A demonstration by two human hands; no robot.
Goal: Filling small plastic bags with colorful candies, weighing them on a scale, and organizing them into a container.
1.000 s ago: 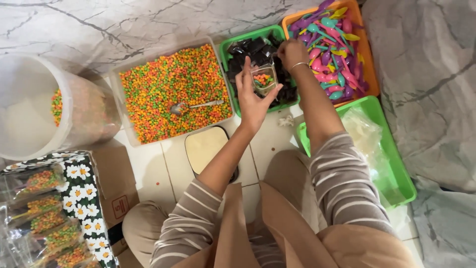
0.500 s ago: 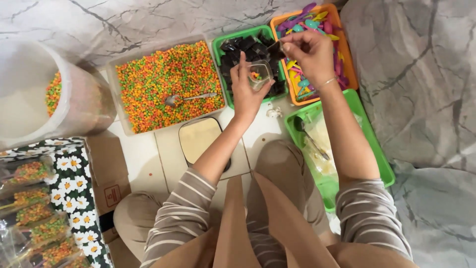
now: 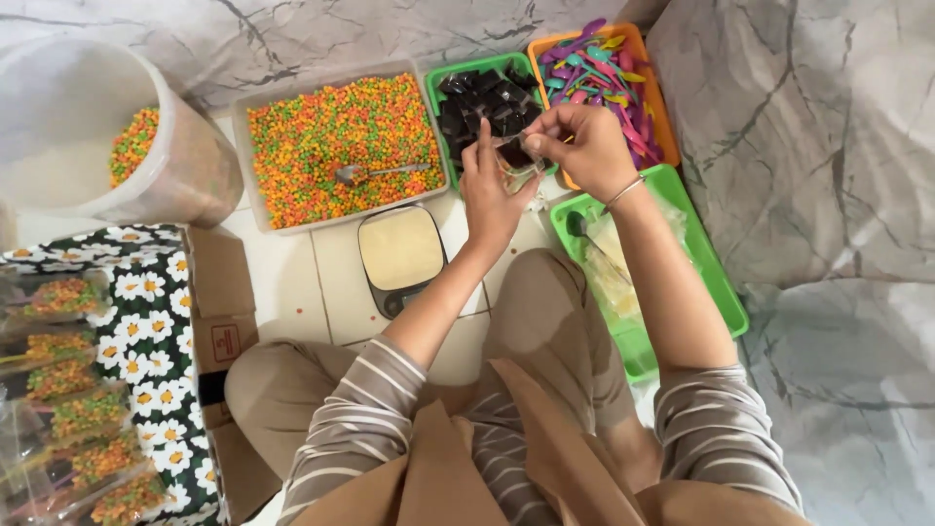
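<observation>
On the far left sits a big clear tub [image 3: 117,146] with a few orange and green bits [image 3: 134,144] inside it. Below it is a cloth with white flowers [image 3: 146,321], and clear bags of the same bits [image 3: 73,409] lie along its left edge. A brown box [image 3: 222,321] lies beside the cloth. Next comes a clear tray [image 3: 341,146] full of orange, green and yellow bits, with a metal spoon [image 3: 375,172] lying on top. Just under that tray is a small scale [image 3: 401,255] on the white tile floor [image 3: 292,282]. The left hand [image 3: 490,187] is up, palm open, with its fingers touching the side of a small clear cup [image 3: 516,158]. The cup is in the air between both hands, over the near edge of a green tray [image 3: 434,93] that holds dark squares [image 3: 482,97]. The right hand [image 3: 582,146] has its fingers pinched together at the top of the cup, and a thin bracelet [image 3: 623,193] goes round that wrist. I cannot tell what the pinched fingers hold. Behind the right hand is an orange tray [image 3: 651,58] with lots of little plastic spoons [image 3: 604,63] in pink, purple, yellow and blue. Below it, under the right arm, is another green tray [image 3: 716,282] with clear bags [image 3: 614,273] in it. The person sits on the floor in striped sleeves [image 3: 360,409].
</observation>
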